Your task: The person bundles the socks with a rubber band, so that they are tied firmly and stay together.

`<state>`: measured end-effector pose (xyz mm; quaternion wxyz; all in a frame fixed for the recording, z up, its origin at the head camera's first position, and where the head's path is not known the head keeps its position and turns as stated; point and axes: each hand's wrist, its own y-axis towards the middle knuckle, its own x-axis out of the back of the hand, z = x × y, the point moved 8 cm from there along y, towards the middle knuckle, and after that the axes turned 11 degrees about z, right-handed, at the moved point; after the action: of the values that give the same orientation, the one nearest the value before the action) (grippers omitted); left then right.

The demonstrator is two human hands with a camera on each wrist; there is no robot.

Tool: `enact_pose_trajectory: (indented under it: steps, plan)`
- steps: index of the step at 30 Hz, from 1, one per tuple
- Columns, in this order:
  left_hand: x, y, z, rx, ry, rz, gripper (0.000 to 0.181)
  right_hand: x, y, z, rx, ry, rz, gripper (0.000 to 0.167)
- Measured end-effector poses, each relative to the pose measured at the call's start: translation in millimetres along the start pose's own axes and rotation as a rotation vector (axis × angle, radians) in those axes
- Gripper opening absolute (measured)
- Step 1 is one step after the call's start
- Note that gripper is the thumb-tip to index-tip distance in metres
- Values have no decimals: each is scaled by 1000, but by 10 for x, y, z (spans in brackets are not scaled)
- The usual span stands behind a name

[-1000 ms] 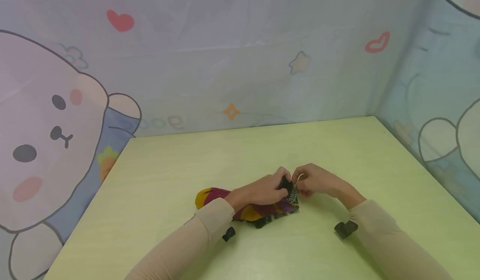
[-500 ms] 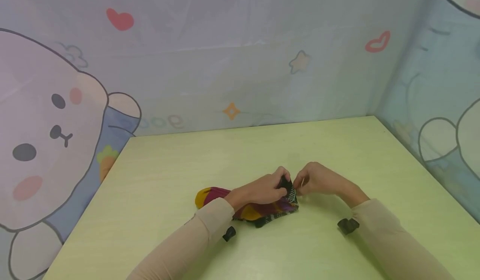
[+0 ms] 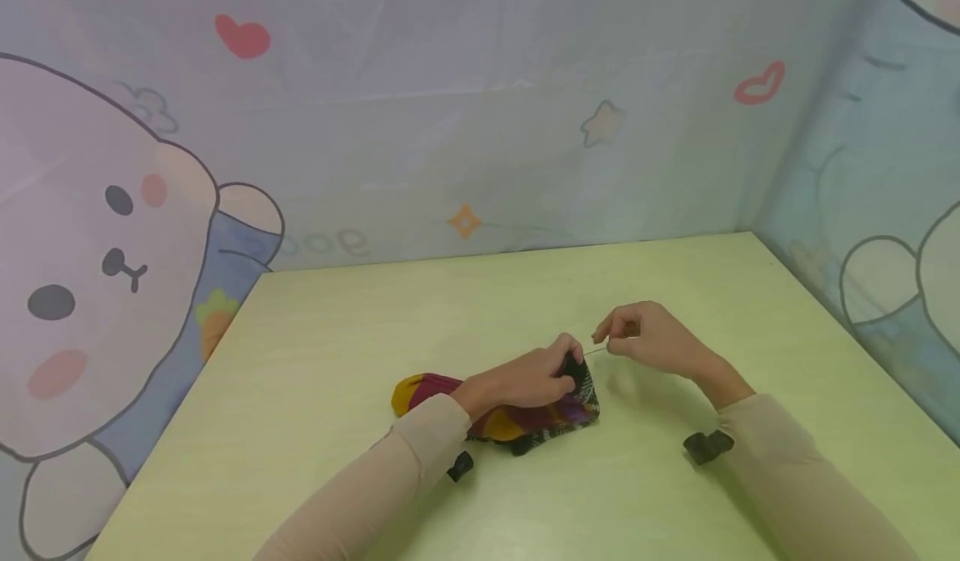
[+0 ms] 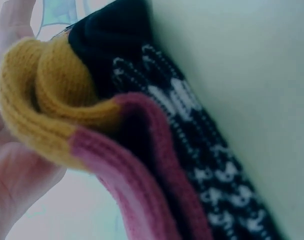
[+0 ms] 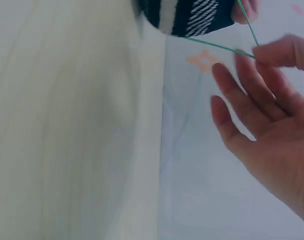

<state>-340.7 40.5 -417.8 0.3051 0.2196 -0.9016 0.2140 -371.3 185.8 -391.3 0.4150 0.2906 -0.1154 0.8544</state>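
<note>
Several knitted socks lie together on the table: a burgundy sock [image 3: 435, 388] with yellow parts, and a black sock [image 4: 184, 100] with white patterning. The person's left hand [image 3: 517, 380] grips the dark cuff end [image 5: 202, 15] of the bundle, thumb and fingers on either side. To its right, the right hand [image 3: 660, 342] is raised off the table and pinches a thin green rubber band [image 5: 217, 46] between thumb and index finger. The band runs taut in a V from the cuff to the right fingertips and back towards the left fingers. Its far part is hidden at the cuff.
The pale yellow-green table [image 3: 352, 319] extends around the hands to a cartoon-printed cloth backdrop [image 3: 420, 111] at the back and sides. Black clips [image 3: 707, 447] hang at both sleeve cuffs, close to the tabletop.
My right hand has moved up and to the right from the sock cuff, drawing the rubber band out taut. The left hand and the socks have stayed nearly in place.
</note>
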Motion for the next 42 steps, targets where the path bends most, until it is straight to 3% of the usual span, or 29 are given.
enact_pose_trajectory:
  steps: [3, 9, 14, 19, 24, 30, 34, 38, 42]
  plan:
    - [8, 8, -4, 5, -2, 1, 27, 93, -16, -15, 1, 136, -58, 16]
    - [-9, 17, 9, 1, -8, 6, 26, 111, -29, -209, -23, 341, -39, 17]
    - [-20, 11, 20, 1, -22, 12, 26, 49, -26, -355, -114, 400, 4, 17]
    - [-8, 10, 17, -4, -31, 9, 26, 35, -46, -426, -221, 408, 16, 34]
    - [3, -4, 17, -9, -33, 1, 25, 95, -87, -454, -267, 578, -38, 31]
    - [-8, -31, 13, -22, -28, 4, 25, 189, -129, -441, -184, 1019, -126, 29]
    - [-14, -28, 15, -27, -28, 3, 25, 191, -120, -417, -109, 1342, -128, 33]
    - [-19, -12, 14, -19, -31, 6, 26, 154, -103, -369, -48, 1535, -100, 21]
    - [-13, 10, 7, -10, -27, 11, 27, 114, -85, -298, 51, 1613, -8, 55]
